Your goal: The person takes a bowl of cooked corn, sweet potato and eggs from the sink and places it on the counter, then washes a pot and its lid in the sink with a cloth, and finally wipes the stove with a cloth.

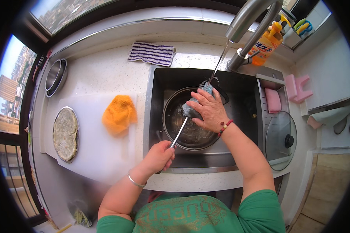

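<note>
My left hand [160, 157] grips the handle end of a long utensil with a thin metal shaft [180, 132]. The shaft slants up over a round metal pan [194, 138] in the dark sink [242, 151]. My right hand [210, 112] holds a wet grey-blue cloth [189, 110] over the utensil's far end, which is hidden beneath it. From the faucet [245, 20], a stream of water [220, 59] falls onto the cloth near my right fingertips. Some water lies in the pan.
Left of the sink, an orange cloth [120, 115] and a plate of filled flatbread [65, 134] lie on a white board [94, 157]. Behind are metal bowls [54, 76] and a striped cloth [152, 53]. At right are a soap bottle [267, 46], a pink sponge [272, 100] and a glass lid [277, 145].
</note>
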`<action>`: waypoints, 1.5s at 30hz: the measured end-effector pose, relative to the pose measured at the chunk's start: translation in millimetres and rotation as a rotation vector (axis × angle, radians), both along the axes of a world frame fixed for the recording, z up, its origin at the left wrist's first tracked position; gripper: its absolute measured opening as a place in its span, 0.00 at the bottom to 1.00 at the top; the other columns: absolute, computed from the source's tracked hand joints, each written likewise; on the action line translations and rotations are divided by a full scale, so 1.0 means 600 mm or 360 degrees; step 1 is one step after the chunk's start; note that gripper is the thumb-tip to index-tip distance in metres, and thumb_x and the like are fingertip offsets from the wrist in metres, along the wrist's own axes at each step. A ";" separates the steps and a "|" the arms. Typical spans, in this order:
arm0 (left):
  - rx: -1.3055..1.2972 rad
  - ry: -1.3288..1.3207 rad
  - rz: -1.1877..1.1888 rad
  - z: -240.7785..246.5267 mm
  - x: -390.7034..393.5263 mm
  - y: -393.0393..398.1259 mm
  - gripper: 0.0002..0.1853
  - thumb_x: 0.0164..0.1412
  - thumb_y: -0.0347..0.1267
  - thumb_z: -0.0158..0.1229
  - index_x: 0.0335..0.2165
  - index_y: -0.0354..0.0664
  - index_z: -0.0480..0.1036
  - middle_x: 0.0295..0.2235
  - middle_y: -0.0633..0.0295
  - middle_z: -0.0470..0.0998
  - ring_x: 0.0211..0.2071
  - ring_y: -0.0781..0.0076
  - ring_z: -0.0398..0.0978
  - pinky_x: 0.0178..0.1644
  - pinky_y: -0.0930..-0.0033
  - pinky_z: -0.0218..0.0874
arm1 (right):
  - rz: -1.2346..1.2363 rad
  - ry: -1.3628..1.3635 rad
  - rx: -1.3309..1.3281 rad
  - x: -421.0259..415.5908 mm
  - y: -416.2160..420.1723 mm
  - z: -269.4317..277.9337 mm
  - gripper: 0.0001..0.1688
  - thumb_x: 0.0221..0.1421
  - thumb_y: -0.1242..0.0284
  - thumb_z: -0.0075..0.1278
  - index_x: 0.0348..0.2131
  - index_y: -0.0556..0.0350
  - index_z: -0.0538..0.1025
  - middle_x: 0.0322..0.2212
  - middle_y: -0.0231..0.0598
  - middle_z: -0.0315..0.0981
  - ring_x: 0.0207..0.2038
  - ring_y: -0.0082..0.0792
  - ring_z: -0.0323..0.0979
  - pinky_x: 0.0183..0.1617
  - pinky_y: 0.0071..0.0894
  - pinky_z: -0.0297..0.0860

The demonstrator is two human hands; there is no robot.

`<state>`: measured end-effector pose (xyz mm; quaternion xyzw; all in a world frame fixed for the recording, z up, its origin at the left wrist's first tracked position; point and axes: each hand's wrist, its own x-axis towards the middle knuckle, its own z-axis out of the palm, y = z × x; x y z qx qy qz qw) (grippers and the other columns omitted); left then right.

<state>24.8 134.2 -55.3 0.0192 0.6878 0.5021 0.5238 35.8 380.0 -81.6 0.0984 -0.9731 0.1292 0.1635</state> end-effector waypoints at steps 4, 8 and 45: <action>-0.0080 0.0129 -0.0297 0.021 -0.002 -0.012 0.06 0.55 0.25 0.48 0.34 0.37 0.62 0.16 0.68 0.62 0.10 0.82 0.59 0.12 0.78 0.52 | 0.0128 -0.0345 0.0227 -0.019 0.019 0.001 0.15 0.43 0.73 0.48 0.35 0.36 0.72 0.27 0.27 0.68 0.36 0.31 0.68 0.44 0.36 0.64; 0.0015 -0.0034 -0.0303 0.025 0.002 -0.017 0.07 0.54 0.24 0.49 0.33 0.38 0.60 0.15 0.68 0.60 0.09 0.82 0.57 0.12 0.78 0.51 | 0.0064 -0.0617 0.0053 -0.037 0.041 0.003 0.12 0.41 0.74 0.51 0.31 0.41 0.74 0.29 0.29 0.71 0.35 0.35 0.70 0.36 0.31 0.67; 0.0124 0.1469 -0.0285 -0.064 0.005 0.040 0.12 0.54 0.29 0.49 0.35 0.35 0.58 0.22 0.48 0.69 0.21 0.53 0.70 0.24 0.58 0.61 | -0.0300 -0.0238 -0.1661 0.032 -0.112 -0.072 0.16 0.44 0.76 0.52 0.35 0.57 0.65 0.32 0.37 0.60 0.34 0.30 0.62 0.40 0.26 0.61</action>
